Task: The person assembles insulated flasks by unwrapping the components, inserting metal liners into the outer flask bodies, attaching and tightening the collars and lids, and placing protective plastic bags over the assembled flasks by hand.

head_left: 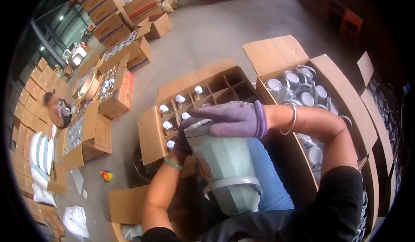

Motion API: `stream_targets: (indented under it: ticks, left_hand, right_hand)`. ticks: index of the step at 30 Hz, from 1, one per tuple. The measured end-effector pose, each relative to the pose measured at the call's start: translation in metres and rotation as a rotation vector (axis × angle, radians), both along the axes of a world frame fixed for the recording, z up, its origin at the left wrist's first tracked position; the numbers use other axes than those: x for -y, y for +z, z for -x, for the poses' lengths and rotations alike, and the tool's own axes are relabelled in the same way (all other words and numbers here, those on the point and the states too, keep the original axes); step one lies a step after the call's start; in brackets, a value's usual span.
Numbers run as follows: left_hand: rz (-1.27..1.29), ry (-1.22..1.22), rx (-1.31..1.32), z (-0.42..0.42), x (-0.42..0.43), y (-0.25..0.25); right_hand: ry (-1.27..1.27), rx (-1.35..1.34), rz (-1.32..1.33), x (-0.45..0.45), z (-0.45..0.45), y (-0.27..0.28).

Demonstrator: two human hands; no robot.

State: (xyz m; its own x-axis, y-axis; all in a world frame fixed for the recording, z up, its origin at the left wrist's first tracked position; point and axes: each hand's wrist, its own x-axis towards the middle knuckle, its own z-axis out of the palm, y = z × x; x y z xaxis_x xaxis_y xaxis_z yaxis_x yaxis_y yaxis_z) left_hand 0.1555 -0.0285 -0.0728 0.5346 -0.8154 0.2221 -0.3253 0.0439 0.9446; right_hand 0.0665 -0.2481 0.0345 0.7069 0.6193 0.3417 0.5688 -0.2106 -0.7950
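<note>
Stacked cartons (31,123) line the far left, and a person (65,111) sits beside them, well apart from the work in hand. White sacks (41,157) lie below those cartons, with a crumpled white bag (75,220) farther down on the grey floor (194,30). Next come open boxes (97,134) packed with shiny, clear-looking goods, and a yellow and orange tape roll (106,176) on the floor near them.

Toward the middle stands a divided carton (150,131); several white-capped bottles (167,125) are upright in its compartments, mostly on its left side. Just beside these bottles is the left hand (184,136), in a dark glove, at the container's left edge; it is mostly hidden, so I cannot tell whether it is gripping.

The pale green, faceted container (225,153) is tilted in front of the torso, with a grey band (233,182) around its nearer end. Across its farther end lies the right hand (233,118) in a purple glove, open, fingers stretched leftward and thumb apart. Blue jeans (270,175) show just right of the container.

On the right, an open carton (276,51) is filled with round-lidded items (307,99); more shiny goods (387,112) sit beyond it.
</note>
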Motion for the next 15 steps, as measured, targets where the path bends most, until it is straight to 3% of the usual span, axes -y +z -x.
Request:
stream_targets:
  ticks: [1,2,3,5,6,8,10,12,13,14,15]
  left_hand:
    - [0.074,0.099,-0.186,-0.005,-0.004,0.0]
    - [0.18,0.204,-0.374,-0.009,-0.007,0.0]
    - [0.305,0.313,-0.539,-0.014,-0.011,-0.001]
    - [0.455,0.064,-0.567,-0.001,-0.019,0.03]
    - [0.3,0.07,-0.404,0.001,-0.012,0.029]
    - [0.184,0.106,-0.794,0.009,0.009,0.042]
    - [0.028,0.004,-0.144,-0.016,0.005,0.003]
    - [0.02,0.001,0.328,-0.015,0.005,0.0]
    - [0.015,0.002,0.321,-0.018,0.004,-0.008]
    - [0.092,-0.065,0.048,-0.019,0.003,-0.017]
    - [0.169,-0.134,-0.219,-0.018,0.004,-0.016]
  right_hand:
    - [0.096,0.045,-0.199,0.002,-0.009,-0.011]
    - [0.057,0.67,0.05,0.016,-0.019,0.003]
    - [-0.046,-0.27,-0.145,0.027,-0.006,0.012]
    - [0.116,-0.412,-0.048,0.058,-0.026,-0.026]
    - [0.032,-0.38,0.079,0.051,-0.018,-0.028]
    - [-0.027,-0.197,0.278,0.033,-0.016,-0.022]
    - [-0.075,0.05,0.424,0.001,0.0,0.017]
    - [-0.132,0.09,0.622,-0.029,-0.003,0.028]
    - [-0.104,0.112,0.76,-0.035,-0.008,0.031]
    - [-0.042,0.347,0.775,-0.029,-0.02,0.009]
    - [-0.025,0.189,0.992,-0.042,-0.018,0.034]
